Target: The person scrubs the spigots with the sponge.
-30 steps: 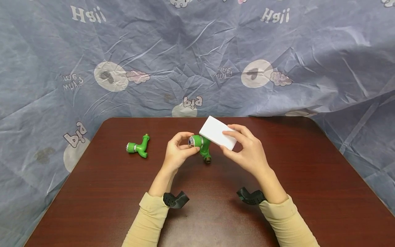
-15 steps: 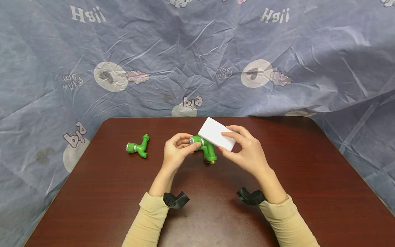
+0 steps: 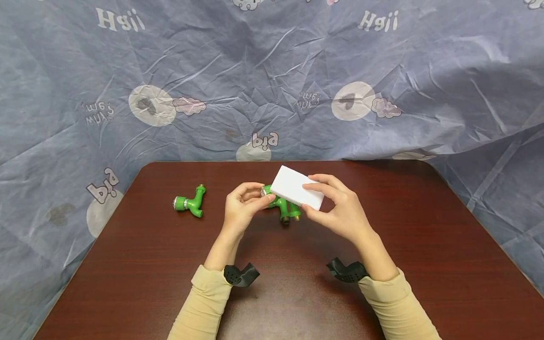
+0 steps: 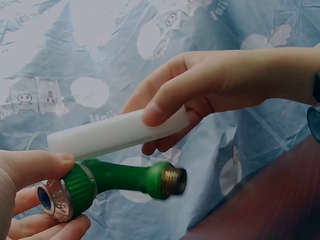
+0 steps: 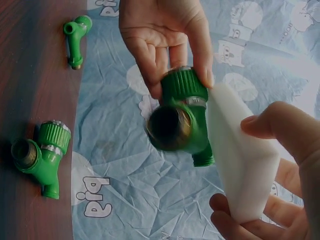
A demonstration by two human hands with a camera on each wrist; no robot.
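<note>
My left hand (image 3: 240,208) pinches a green faucet (image 4: 120,175) by its ribbed knob, thumb on one side and fingers on the other. The threaded brass end points away from that hand. In my right hand (image 3: 342,203) is a white sponge block (image 3: 293,189), gripped between thumb and fingers. It lies along the faucet's side; whether it touches cannot be told for sure. From the head, the sponge hides part of the faucet. A second green faucet (image 3: 191,203) lies on the table at the left. A third faucet (image 5: 47,160) lies on the table, mostly hidden in the head view.
The dark red-brown table (image 3: 148,283) stretches under both forearms. Behind it hangs a wrinkled blue printed cloth (image 3: 272,71). Black camera mounts (image 3: 241,275) sit on both wrists.
The held faucet has turned in my left hand, its threaded end swinging about. The sponge and my right hand have shifted slightly left and down. The faucet at the left has stayed put.
</note>
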